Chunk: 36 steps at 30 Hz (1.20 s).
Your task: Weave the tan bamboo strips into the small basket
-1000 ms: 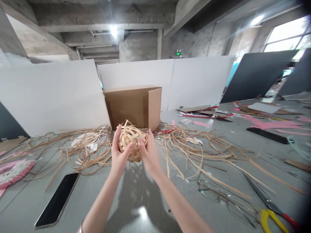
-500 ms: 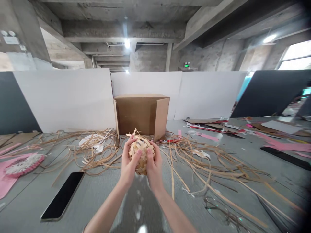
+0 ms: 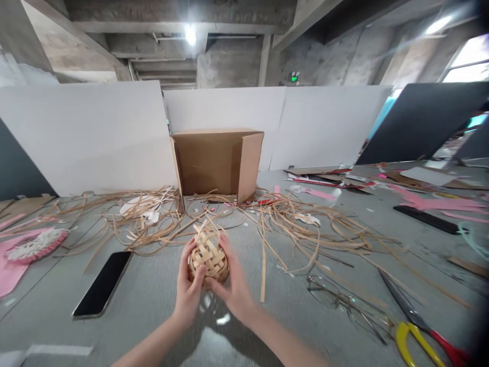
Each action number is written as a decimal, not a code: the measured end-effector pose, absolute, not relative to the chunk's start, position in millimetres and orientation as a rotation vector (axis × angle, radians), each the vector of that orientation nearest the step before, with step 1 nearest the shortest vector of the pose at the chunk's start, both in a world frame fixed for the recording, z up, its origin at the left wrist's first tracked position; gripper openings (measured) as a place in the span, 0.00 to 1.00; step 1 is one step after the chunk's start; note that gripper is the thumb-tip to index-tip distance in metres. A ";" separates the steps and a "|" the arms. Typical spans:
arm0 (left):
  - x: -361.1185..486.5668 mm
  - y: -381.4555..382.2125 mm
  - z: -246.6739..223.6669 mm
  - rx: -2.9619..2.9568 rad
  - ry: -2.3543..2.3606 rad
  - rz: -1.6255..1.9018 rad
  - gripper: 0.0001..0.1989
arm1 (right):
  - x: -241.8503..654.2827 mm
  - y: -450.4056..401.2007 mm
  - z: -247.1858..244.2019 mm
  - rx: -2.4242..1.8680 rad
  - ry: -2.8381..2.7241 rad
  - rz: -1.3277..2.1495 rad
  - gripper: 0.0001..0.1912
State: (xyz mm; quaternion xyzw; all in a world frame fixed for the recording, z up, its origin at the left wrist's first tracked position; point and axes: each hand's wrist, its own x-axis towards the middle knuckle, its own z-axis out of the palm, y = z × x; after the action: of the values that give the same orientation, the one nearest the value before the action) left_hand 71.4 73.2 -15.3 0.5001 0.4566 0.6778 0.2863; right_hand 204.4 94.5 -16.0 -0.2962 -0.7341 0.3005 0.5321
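Note:
Both of my hands hold a round, open-weave ball of pale flat cane strips point(image 3: 208, 257) above the grey table point(image 3: 46, 300). My left hand point(image 3: 187, 290) cups its left side, and my right hand point(image 3: 233, 290) wraps its lower right. Loose strip ends stick out from the top of the ball. Its underside is hidden by my fingers. A heap of loose tan strips point(image 3: 290, 229) lies just beyond my hands, spreading to both sides.
A black smartphone point(image 3: 102, 284) lies to my left. Eyeglasses point(image 3: 344, 306) and red-and-yellow-handled scissors point(image 3: 418, 326) are to my right. An open cardboard box point(image 3: 210, 163) stands behind the strips. Pink paper scraps and white partition boards lie or stand beyond.
My hands and the woven ball have dropped lower in the view, nearer the table. The ball has turned slightly in my grip, and the camera view has shifted.

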 end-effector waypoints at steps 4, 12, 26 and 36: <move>68.8 67.3 -36.0 1.497 1.105 1.796 0.31 | 205.1 87.8 -39.0 -0.691 -1.782 0.690 0.47; 65.4 65.7 -40.6 1.571 1.147 1.698 0.26 | 212.5 80.1 -54.8 -0.704 -1.866 0.667 0.45; 57.1 70.0 -47.8 1.478 1.309 1.759 0.22 | 219.6 83.7 -42.5 -0.854 -1.821 0.638 0.45; 59.9 67.0 -38.2 1.672 1.306 1.668 0.30 | 219.3 81.6 -46.1 -0.856 -1.896 0.707 0.33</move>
State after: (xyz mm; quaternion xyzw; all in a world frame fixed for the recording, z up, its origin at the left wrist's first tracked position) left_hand 59.9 67.0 -38.2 0.6044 0.4720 0.6030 0.2199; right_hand 219.3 81.6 -46.1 -0.3469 -0.7684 0.2866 0.4551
